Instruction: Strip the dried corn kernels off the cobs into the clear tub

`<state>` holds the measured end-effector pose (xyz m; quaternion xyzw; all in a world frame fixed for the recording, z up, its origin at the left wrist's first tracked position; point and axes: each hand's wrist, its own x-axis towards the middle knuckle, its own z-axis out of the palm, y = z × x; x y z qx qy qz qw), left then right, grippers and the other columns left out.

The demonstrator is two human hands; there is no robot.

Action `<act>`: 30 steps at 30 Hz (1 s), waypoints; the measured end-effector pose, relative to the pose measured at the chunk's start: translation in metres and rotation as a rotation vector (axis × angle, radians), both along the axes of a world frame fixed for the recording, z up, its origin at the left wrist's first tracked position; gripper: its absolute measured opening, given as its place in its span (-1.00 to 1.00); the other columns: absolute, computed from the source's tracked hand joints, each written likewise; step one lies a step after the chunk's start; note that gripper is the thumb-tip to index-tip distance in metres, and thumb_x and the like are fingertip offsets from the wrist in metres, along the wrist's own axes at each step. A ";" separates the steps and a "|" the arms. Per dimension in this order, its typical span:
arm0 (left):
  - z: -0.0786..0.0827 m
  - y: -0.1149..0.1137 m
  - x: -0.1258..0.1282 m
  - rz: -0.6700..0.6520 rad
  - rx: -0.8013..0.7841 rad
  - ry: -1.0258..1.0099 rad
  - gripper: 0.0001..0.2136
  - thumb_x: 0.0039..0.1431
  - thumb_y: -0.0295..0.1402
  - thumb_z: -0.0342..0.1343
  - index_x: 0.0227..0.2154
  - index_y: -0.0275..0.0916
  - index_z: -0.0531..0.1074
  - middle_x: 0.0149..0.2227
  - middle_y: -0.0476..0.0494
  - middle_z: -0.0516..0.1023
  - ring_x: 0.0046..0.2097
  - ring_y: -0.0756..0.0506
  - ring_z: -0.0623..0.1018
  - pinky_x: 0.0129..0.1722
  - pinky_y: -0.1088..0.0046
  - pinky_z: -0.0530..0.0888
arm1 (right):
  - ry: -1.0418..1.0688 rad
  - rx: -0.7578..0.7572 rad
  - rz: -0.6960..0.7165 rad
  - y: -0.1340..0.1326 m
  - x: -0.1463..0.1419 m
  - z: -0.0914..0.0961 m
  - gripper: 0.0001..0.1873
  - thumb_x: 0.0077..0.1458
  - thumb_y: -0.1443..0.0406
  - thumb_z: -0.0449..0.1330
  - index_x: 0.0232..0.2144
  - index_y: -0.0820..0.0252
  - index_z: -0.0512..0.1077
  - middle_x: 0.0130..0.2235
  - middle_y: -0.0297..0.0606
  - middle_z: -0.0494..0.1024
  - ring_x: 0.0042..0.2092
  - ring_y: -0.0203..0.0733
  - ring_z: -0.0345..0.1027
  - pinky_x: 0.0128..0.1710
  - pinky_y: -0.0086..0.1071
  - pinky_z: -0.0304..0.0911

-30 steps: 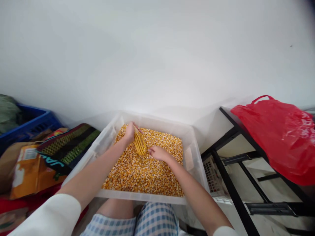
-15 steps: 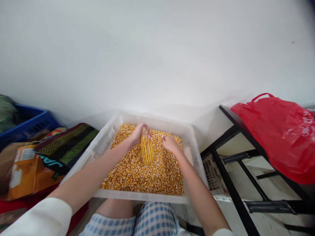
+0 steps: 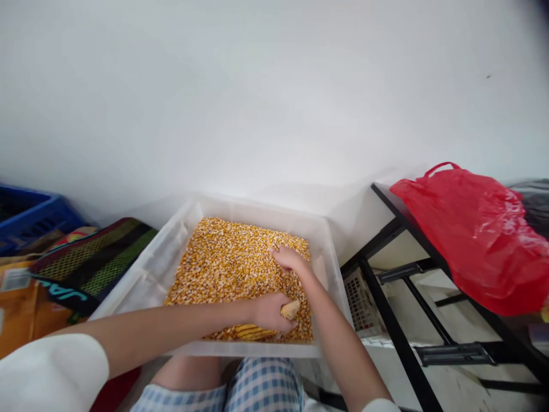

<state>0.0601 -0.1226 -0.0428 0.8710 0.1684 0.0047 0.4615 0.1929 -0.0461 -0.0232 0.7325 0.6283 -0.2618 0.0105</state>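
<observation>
Your left hand (image 3: 270, 313) clenches its fingers around one ridged corn cob (image 3: 249, 332), lying low against the front wall of the clear plastic bin (image 3: 141, 286) of loose corn kernels (image 3: 223, 263); your right hand (image 3: 290, 258) rests released on the kernels.

Bright, even light leaves the white wall (image 3: 274, 97) almost shadowless (a soft dark smudge (image 3: 538, 11) blurs the corner at 2 o'clock), while glare streaks the red plastic bag (image 3: 472, 240) at 3 o'clock.
</observation>
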 end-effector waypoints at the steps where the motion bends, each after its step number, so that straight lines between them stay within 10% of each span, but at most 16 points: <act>1: -0.006 0.001 -0.004 -0.036 0.090 -0.040 -0.85 -0.13 -0.27 0.06 -0.64 -0.22 0.28 -0.66 0.06 0.28 -0.60 0.05 0.21 -0.62 0.53 0.13 | 0.001 0.007 0.004 0.000 0.000 0.000 -0.40 0.14 0.00 -0.19 -0.20 0.36 0.41 -0.39 -0.03 0.53 -0.31 -0.11 0.42 -0.27 -0.36 0.22; 6: -0.031 0.043 -0.024 -0.149 0.402 -0.135 -0.90 -0.27 -0.31 0.14 -0.66 -0.19 0.34 -0.66 -0.05 0.37 -0.60 -0.02 0.25 -0.56 0.48 0.14 | -0.006 0.067 -0.014 -0.003 0.000 0.001 -0.40 0.14 0.00 -0.22 -0.10 0.36 0.31 -0.21 0.02 0.49 -0.15 -0.07 0.37 -0.20 -0.33 0.20; 11: -0.019 0.123 -0.038 0.668 0.273 -0.254 -0.87 -0.15 -0.30 0.09 -0.69 -0.18 0.32 -0.71 0.02 0.27 -0.64 0.01 0.19 -0.58 0.52 0.05 | -0.005 0.117 -0.036 -0.003 0.001 0.003 -0.41 0.15 -0.02 -0.25 -0.11 0.31 0.28 -0.11 0.00 0.44 -0.09 -0.05 0.34 -0.19 -0.30 0.19; 16: 0.005 0.162 -0.060 0.906 0.144 -0.353 -0.83 -0.30 -0.35 0.20 -0.76 -0.23 0.30 -0.74 0.05 0.23 -0.61 0.04 0.17 -0.58 0.55 0.05 | 0.001 0.142 -0.024 0.000 -0.002 0.003 -0.44 0.14 -0.02 -0.22 -0.13 0.29 0.28 -0.11 -0.02 0.44 -0.09 -0.06 0.33 -0.18 -0.31 0.19; 20: 0.028 0.161 -0.062 0.967 0.148 -0.451 -0.77 -0.19 -0.26 0.14 -0.74 -0.26 0.28 -0.74 0.04 0.27 -0.62 0.04 0.24 -0.59 0.57 0.16 | -0.008 0.157 -0.015 0.003 -0.006 0.002 -0.41 0.15 -0.03 -0.25 -0.13 0.29 0.29 -0.11 0.00 0.44 -0.09 -0.06 0.33 -0.18 -0.31 0.18; 23: 0.030 0.138 -0.041 0.917 -0.199 -0.611 -0.78 -0.07 -0.21 0.03 -0.61 -0.28 0.32 -0.68 -0.04 0.39 -0.60 -0.03 0.37 -0.56 0.49 0.31 | -0.025 0.158 -0.005 0.003 -0.008 0.001 -0.41 0.16 -0.02 -0.26 -0.14 0.29 0.31 -0.12 0.01 0.44 -0.09 -0.05 0.33 -0.20 -0.31 0.17; 27: -0.003 0.091 -0.003 0.808 -0.556 -0.613 -0.81 -0.06 -0.24 -0.02 -0.57 -0.27 0.31 -0.66 -0.05 0.39 -0.61 -0.06 0.40 -0.56 0.43 0.35 | -0.067 0.145 0.003 0.000 -0.005 -0.002 -0.51 0.17 0.05 -0.18 -0.15 0.29 0.32 -0.14 0.01 0.46 -0.11 -0.06 0.35 -0.24 -0.35 0.17; 30: -0.027 0.081 0.009 0.746 -0.358 -0.519 -0.83 -0.08 -0.26 0.01 -0.55 -0.28 0.35 -0.63 -0.02 0.39 -0.57 -0.01 0.36 -0.53 0.49 0.31 | -0.112 0.145 -0.007 -0.002 0.002 -0.003 -0.56 0.15 0.10 -0.10 -0.13 0.33 0.31 -0.14 0.06 0.45 -0.09 -0.04 0.34 -0.21 -0.33 0.17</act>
